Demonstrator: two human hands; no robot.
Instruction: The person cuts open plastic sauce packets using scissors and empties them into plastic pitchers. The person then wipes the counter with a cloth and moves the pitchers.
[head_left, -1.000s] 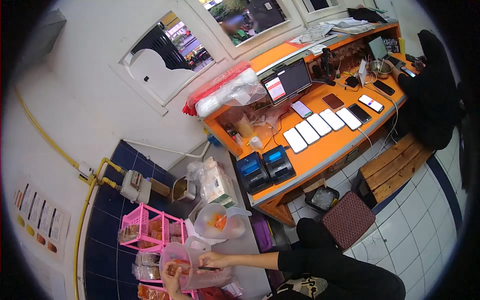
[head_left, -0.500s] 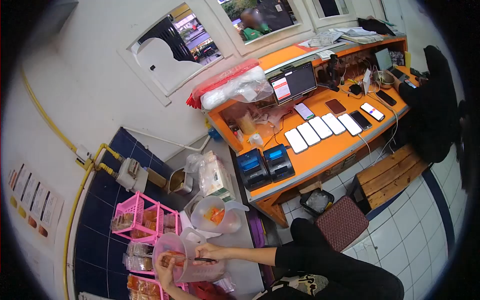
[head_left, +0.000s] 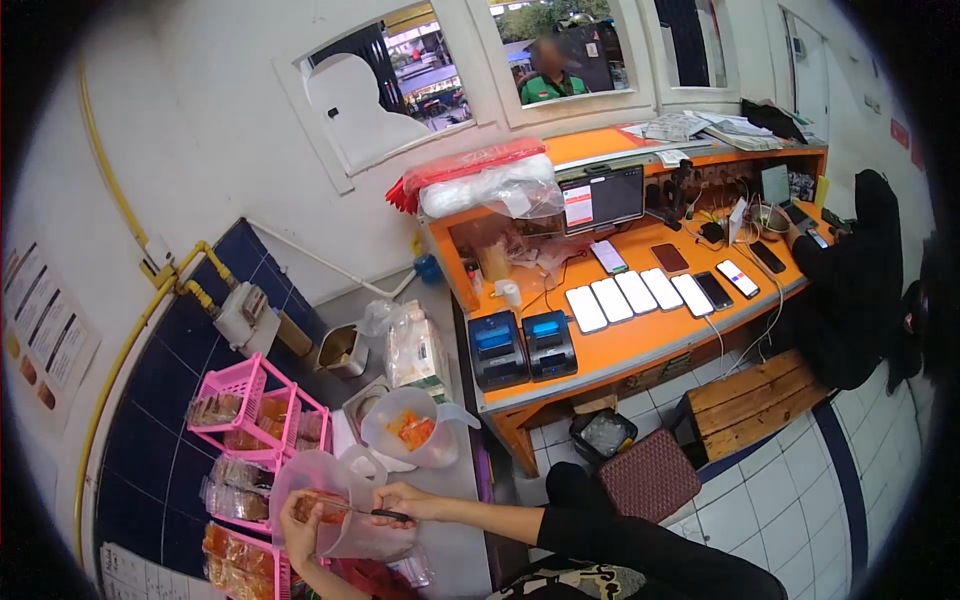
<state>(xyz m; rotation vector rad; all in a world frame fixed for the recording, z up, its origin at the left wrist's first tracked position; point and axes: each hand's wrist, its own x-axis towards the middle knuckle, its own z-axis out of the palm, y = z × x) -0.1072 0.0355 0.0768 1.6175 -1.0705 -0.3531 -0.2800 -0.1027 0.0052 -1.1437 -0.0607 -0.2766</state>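
My left hand holds a small clear packet with reddish-orange contents over a large translucent plastic jug. My right hand is closed on the dark handles of scissors, whose blades reach left to the packet. Just behind stands a second translucent jug with orange and red pieces inside. Pink baskets with wrapped packets stand to the left of the jugs.
An orange desk carries phones, a monitor and two blue-black devices. A person in black sits at its right end. A metal container and a plastic-wrapped box stand behind the jugs.
The view has turned, so the counter and desk sit lower and further left. Both hands keep hold of the packet and scissors over the jug. A person outside the window shows more clearly.
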